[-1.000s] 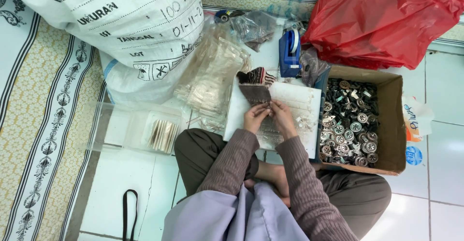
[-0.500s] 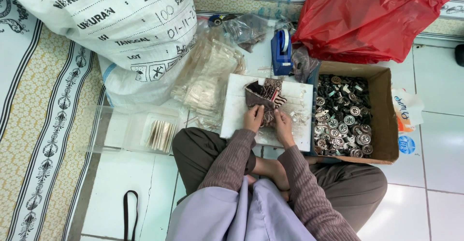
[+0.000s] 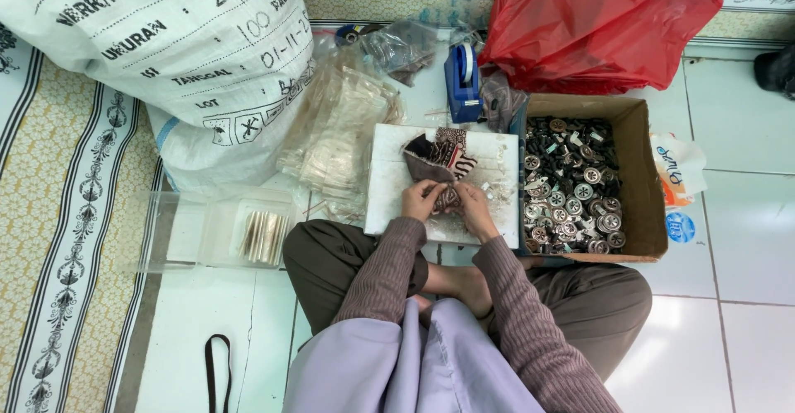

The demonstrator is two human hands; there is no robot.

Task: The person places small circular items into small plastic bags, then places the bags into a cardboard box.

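Note:
I sit cross-legged on a tiled floor with a white board (image 3: 389, 183) in front of my knees. My left hand (image 3: 421, 199) and my right hand (image 3: 473, 207) meet over the board, both pinching a small piece of dark brown patterned cloth (image 3: 441, 159). The cloth spreads away from my fingers onto the board. What lies between my fingertips is hidden. Just right of my right hand stands a cardboard box (image 3: 643, 183) filled with several round metal buttons and small dark parts (image 3: 570, 188).
A large white woven sack (image 3: 166, 57) lies at the upper left, with a pile of clear plastic bags (image 3: 339, 135) beside it. A clear plastic tray (image 3: 217, 229) holds thin cards. A blue tape dispenser (image 3: 463, 82) and a red plastic bag (image 3: 600, 24) sit behind the board. A patterned mat (image 3: 66, 214) runs along the left.
The view has shifted slightly, so the board and box sit lower in the frame. My hands stay together on the patterned cloth, which has been turned and spread a little differently.

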